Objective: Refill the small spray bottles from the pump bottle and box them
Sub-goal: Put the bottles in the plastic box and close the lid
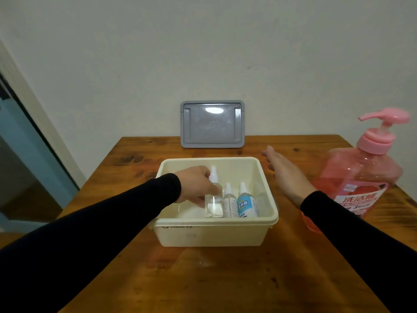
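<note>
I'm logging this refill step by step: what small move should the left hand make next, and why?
Probably lift the clear spray bottle straight up out of the cream box. The left hand already grips it, it stands beside two other small bottles, and the pump bottle waits outside the box past the open right hand. It could equally be setting it down.

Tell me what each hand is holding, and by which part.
Left hand grips the clear spray bottle around its upper body; right hand holds nothing.
</note>
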